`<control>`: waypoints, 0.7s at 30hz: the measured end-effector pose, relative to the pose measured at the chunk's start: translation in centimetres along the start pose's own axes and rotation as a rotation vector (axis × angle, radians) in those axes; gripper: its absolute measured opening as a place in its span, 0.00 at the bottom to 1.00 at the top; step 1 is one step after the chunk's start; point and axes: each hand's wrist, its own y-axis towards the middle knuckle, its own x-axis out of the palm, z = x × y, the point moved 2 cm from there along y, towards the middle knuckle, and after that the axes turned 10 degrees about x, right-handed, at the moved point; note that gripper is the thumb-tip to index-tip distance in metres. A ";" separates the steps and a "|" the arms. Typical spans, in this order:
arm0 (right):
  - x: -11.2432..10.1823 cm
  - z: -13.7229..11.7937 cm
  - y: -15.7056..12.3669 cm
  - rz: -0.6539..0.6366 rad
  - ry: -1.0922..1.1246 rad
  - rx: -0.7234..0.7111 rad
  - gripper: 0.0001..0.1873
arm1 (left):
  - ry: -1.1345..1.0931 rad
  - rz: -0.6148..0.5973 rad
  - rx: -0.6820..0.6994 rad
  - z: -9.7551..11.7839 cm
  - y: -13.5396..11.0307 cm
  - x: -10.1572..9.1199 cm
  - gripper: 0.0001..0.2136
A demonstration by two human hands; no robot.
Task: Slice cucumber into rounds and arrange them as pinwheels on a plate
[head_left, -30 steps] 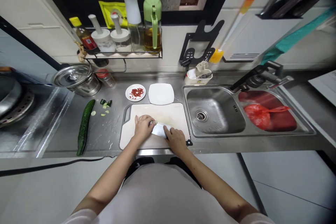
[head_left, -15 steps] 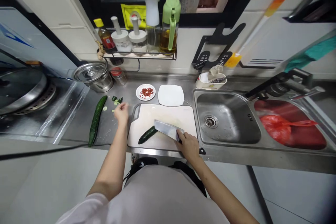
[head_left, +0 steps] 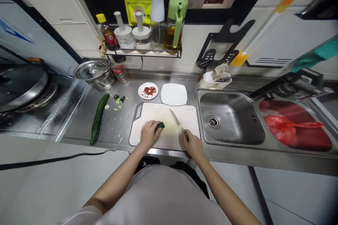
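A white cutting board (head_left: 185,112) lies on the steel counter in front of me. My left hand (head_left: 149,134) is closed over a dark green cucumber (head_left: 160,125) on the board; only its right end shows. My right hand (head_left: 192,143) grips the handle of a knife (head_left: 176,120), whose blade points up and away, edge-on, just right of the cucumber end.
A second whole cucumber (head_left: 98,117) and cut scraps (head_left: 118,101) lie left of the board. Behind it stand a small dish of red bits (head_left: 148,90) and a white plate (head_left: 173,94). A sink (head_left: 229,119) is on the right, a lidded pot (head_left: 94,72) and stove on the left.
My left hand came back from the scraps at the left and now covers the cucumber on the board. The knife turned from lying flat to edge-on, beside the cucumber end.
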 end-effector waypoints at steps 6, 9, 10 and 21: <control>0.6 -0.7 0.9 -0.131 0.058 -0.041 0.16 | 0.087 -0.022 0.059 0.3 -1.2 1.5 0.15; 0.4 -1.7 0.9 -0.191 0.028 -0.078 0.14 | 0.071 -0.008 0.082 -0.8 -0.5 1.0 0.15; 0.3 -2.1 0.9 -0.208 0.009 -0.087 0.14 | 0.059 -0.008 0.089 -1.1 -0.3 0.9 0.15; -1.0 -4.5 0.2 -0.287 -0.136 -0.170 0.15 | 0.017 -0.049 0.089 -1.7 -0.2 1.1 0.16</control>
